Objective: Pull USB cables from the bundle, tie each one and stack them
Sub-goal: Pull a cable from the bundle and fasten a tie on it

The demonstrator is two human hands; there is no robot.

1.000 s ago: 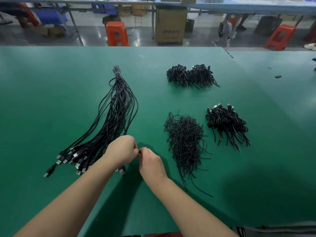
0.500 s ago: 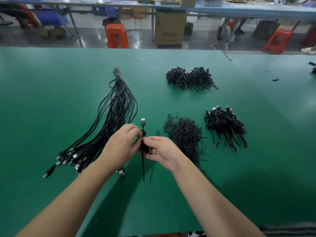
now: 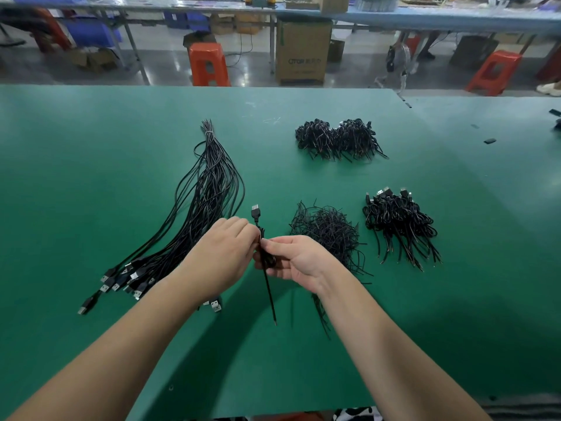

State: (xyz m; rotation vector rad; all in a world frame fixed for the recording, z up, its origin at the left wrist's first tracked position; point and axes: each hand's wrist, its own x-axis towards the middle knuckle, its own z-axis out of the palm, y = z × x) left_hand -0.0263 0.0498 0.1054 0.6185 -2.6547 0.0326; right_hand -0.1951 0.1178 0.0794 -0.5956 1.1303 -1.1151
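Beyond the green table (image 3: 91, 153), orange stools (image 3: 209, 64) and a cardboard box (image 3: 303, 51) stand on glossy grey floor (image 3: 252, 77).

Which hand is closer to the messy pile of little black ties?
Right. The right hand is just beside the pile of ties, at its near-left edge. The left hand is farther left, across the held cable, over the long cable bundle.

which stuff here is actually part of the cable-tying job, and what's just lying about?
Job:
- left hand and right hand, both gripping one coiled USB cable
- untied bundle
- pile of ties
- tied stacks

Lying about:
- small black bits on the green table
- orange stools
- cardboard box
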